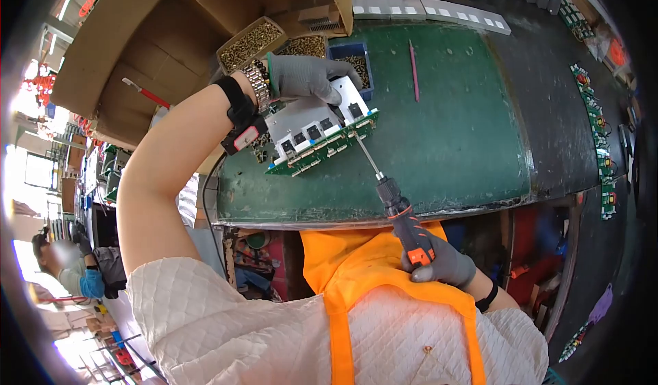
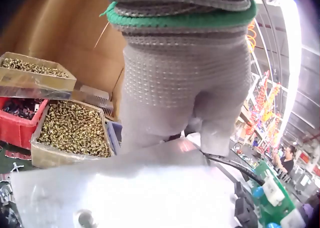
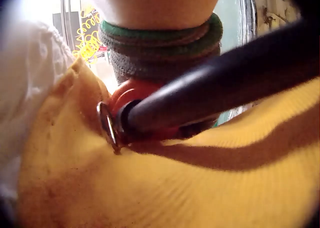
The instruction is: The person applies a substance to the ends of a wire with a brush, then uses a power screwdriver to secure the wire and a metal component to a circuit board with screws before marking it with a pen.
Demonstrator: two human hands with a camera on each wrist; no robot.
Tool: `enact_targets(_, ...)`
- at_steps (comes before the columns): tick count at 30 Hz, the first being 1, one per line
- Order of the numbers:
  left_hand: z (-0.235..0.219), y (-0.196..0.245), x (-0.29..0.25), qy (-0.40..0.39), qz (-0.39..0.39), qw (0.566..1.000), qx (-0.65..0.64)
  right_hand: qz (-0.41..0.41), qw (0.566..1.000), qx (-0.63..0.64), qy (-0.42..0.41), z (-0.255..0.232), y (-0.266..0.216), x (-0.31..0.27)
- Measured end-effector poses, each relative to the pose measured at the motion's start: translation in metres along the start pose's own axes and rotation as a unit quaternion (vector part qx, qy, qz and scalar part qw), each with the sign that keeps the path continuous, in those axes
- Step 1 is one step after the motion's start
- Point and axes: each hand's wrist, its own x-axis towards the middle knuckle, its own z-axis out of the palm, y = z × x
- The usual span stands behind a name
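Observation:
My gloved left hand (image 1: pixel 305 78) grips the upper edge of a metal heat-sink plate (image 1: pixel 296 119) joined to a green circuit board (image 1: pixel 322 153). Board and plate are held tilted over the green mat. Black components stand along the plate in a row. In the left wrist view the fingers bend over the edge of the shiny plate (image 2: pixel 130 188). My gloved right hand (image 1: pixel 449 261) holds a black and orange electric screwdriver (image 1: pixel 399 213) close to my body. Its long bit reaches the board's edge near the right end. An orange apron (image 3: pixel 150 188) fills much of the right wrist view.
Boxes of brass screws (image 2: pixel 75 133) stand behind the left hand beside a red bin (image 2: pixel 20 125). A blue bin (image 1: pixel 368 76) adjoins them, inside a large cardboard box (image 1: pixel 130 56). A pink pen-like stick (image 1: pixel 414 69) lies on the green mat (image 1: pixel 452 145). More boards (image 1: pixel 596 138) line the right.

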Motion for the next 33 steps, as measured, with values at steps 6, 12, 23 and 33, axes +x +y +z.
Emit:
enact_targets(6, 0.009, 0.005, -0.001, 0.041, -0.015, 0.998, 0.037, 0.034, 0.997, -0.051, 0.039, 0.011, -0.001, 0.002)
enact_targets(12, 0.012, 0.006, -0.001, 0.062, -0.012, 0.995, 0.073, 0.028, 0.998, -0.034, 0.040, 0.011, 0.005, 0.005)
enact_targets(23, 0.010, -0.002, -0.006, 0.060, 0.020, 0.996, 0.059, 0.003, 0.998, -0.047, 0.035, 0.014, 0.007, 0.010)
enact_targets(33, 0.038, 0.001, -0.031, 0.192, -0.039, 0.972, 0.130, -0.014, 0.988, -0.133, 0.082, 0.005, 0.010, -0.003)
